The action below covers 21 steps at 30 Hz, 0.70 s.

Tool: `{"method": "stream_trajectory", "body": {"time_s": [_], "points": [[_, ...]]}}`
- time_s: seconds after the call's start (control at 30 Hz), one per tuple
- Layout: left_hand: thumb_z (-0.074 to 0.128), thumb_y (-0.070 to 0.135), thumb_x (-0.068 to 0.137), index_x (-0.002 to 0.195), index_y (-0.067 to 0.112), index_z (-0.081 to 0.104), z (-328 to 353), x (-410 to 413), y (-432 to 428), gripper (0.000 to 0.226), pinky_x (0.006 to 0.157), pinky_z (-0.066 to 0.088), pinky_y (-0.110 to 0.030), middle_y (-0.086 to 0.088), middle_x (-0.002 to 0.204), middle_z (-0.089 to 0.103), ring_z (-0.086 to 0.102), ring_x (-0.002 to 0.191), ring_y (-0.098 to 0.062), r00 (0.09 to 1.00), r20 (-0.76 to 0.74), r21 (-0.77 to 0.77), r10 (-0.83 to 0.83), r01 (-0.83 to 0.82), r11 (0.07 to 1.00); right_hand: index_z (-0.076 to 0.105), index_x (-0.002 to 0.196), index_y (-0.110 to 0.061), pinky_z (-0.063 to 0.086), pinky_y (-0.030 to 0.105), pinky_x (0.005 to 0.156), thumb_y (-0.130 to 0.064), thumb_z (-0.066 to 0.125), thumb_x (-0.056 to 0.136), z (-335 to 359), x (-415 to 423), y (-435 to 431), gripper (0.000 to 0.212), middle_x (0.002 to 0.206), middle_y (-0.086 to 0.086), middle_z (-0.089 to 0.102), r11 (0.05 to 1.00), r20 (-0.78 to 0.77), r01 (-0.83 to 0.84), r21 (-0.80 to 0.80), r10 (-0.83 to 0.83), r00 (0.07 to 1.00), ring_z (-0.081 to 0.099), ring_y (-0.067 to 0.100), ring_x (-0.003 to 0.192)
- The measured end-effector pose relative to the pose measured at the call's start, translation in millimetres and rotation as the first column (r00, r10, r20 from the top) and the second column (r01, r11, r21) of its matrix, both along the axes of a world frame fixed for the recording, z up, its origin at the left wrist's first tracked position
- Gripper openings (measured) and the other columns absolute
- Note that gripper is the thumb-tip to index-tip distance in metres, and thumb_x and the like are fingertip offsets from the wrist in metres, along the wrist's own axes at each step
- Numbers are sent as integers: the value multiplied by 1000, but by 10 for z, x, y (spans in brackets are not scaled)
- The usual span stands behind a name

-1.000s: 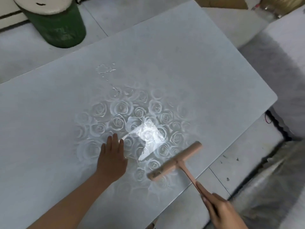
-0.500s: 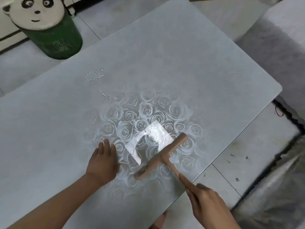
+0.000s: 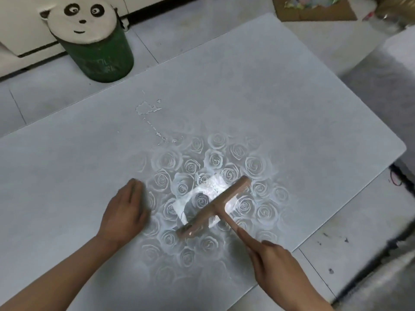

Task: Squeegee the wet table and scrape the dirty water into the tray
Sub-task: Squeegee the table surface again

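head view | change: squeegee blade has slid inward from the table near edge | right hand grips its handle | left hand flat on table, fingers straight | count: one squeegee, two hands, one puddle nearer far edge, one panda stool beyond

A: What colour was the desk?
B: It was pale grey-blue. In the middle it had a pattern of white roses, close one to another.
A: And the squeegee?
B: A plain light pinkish brown.
A: The drum behind?
B: Dark green, with a cream top. On the top was a panda face in black: two eye patches, a nose, a small mouth.
A: The floor?
B: Pale grey tiles with thin dark lines between.
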<state>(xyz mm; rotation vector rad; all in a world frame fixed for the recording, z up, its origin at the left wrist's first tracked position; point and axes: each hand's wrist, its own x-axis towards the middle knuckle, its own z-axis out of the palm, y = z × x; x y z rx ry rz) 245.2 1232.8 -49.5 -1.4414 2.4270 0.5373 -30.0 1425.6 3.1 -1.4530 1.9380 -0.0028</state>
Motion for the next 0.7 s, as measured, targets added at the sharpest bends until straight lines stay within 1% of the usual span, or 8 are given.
{"method": "stream_trajectory", "body": {"time_s": [0.1, 0.17, 0.27, 0.4, 0.5, 0.57, 0.63, 0.7], "points": [[55, 38, 81, 128, -11, 45, -100, 127, -54, 68, 91, 44, -51, -31, 135, 39, 46, 118, -46, 995, 93, 2, 27, -27, 1000, -4, 137, -67, 41, 33, 60, -26, 34, 99, -49, 263, -567, 68, 72, -1, 49, 996, 69, -19, -90, 25, 997, 54, 22, 70], [53, 49, 88, 142, -4, 27, -161, 195, -57, 81, 109, 29, -47, -27, 153, 14, 20, 140, -41, 977, 204, 16, 58, -63, 998, 12, 145, -55, 46, 34, 64, -23, 33, 100, -102, 466, -1035, 59, 79, 6, 57, 993, 89, 7, -119, 4, 996, 58, 26, 75], [46, 64, 86, 147, 4, 11, -186, 262, -144, 92, 116, 12, -44, -19, 157, -7, -2, 146, -33, 958, 266, 15, 110, -118, 993, 33, 144, -41, 49, 36, 69, -23, 35, 100, -79, 582, -1477, 48, 91, 8, 66, 994, 68, 0, -105, 7, 998, 60, 28, 82], [43, 71, 83, 147, 3, 8, -222, 346, -268, 101, 116, 13, -44, -17, 158, -6, -2, 147, -31, 941, 324, 19, 93, -105, 994, 14, 140, -62, 42, 32, 59, -28, 38, 99, 114, 487, -1074, 59, 67, -4, 53, 988, 51, -19, -153, 27, 998, 50, 17, 63], [46, 72, 81, 147, 0, 8, -268, 376, -293, 105, 116, 16, -41, -20, 158, -4, 1, 147, -32, 947, 319, 45, 43, -61, 997, 13, 140, -62, 39, 30, 61, -31, 34, 100, 120, 548, -924, 55, 68, -6, 49, 996, 93, 67, -66, -61, 994, 47, 17, 66], [49, 69, 80, 147, 0, 11, -289, 411, -303, 104, 116, 17, -40, -21, 158, -1, 4, 147, -32, 956, 293, 46, 21, -37, 998, 5, 141, -61, 40, 31, 61, -25, 34, 100, 49, 709, -1153, 63, 68, -3, 48, 996, 86, 64, -66, -59, 995, 45, 18, 64], [50, 67, 80, 147, 1, 10, -295, 411, -318, 103, 116, 16, -39, -22, 158, -2, 5, 147, -32, 954, 300, 62, 9, -29, 998, 9, 145, -56, 44, 34, 63, -22, 33, 100, -21, 810, -1476, 61, 71, 2, 51, 994, 63, 58, -91, -53, 997, 52, 23, 69], [48, 67, 81, 147, 0, 8, -298, 436, -364, 102, 116, 14, -39, -23, 157, -2, 6, 147, -33, 945, 327, 77, 5, -32, 997, 22, 146, -49, 47, 36, 69, -25, 32, 101, -65, 863, -1778, 52, 84, 7, 62, 993, 59, 61, -102, -55, 997, 59, 28, 80]]}}
